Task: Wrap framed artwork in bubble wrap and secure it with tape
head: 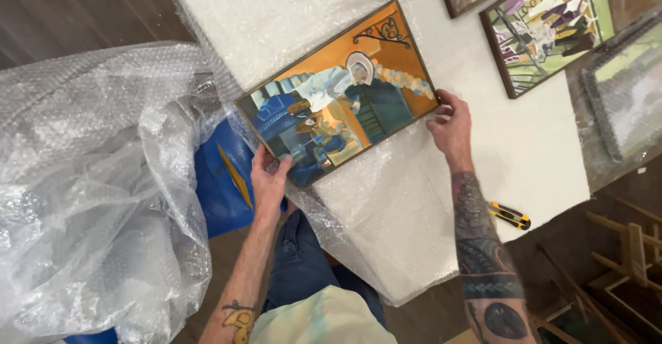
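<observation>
Nearest the body, the left hand [267, 178] grips the lower-left corner of the framed painting [338, 92], thumb over the face and fingers curled beneath, while the right hand [452, 127] closes on its right edge with fingers wrapped round the frame. The painting lies tilted, flat or nearly so, on the bubble wrap sheet [386, 206] that covers the counter [538, 165]. It could slip toward the counter's near edge, I judge, since the wrap is slick and the left corner already overhangs that edge; a thumb pressed on the painted surface could also mark it. Right of the painting, near the counter's edge, lies one utility knife [509, 215], yellow and black, close enough for a stray elbow to knock it off. Left of the painting billows one loose heap of bubble wrap [89, 178] over a blue object [224, 185]. Beyond the painting lie three more pictures: two bare framed ones [545, 27] and one wrapped [624, 92]. That makes four pictures in all.
</observation>
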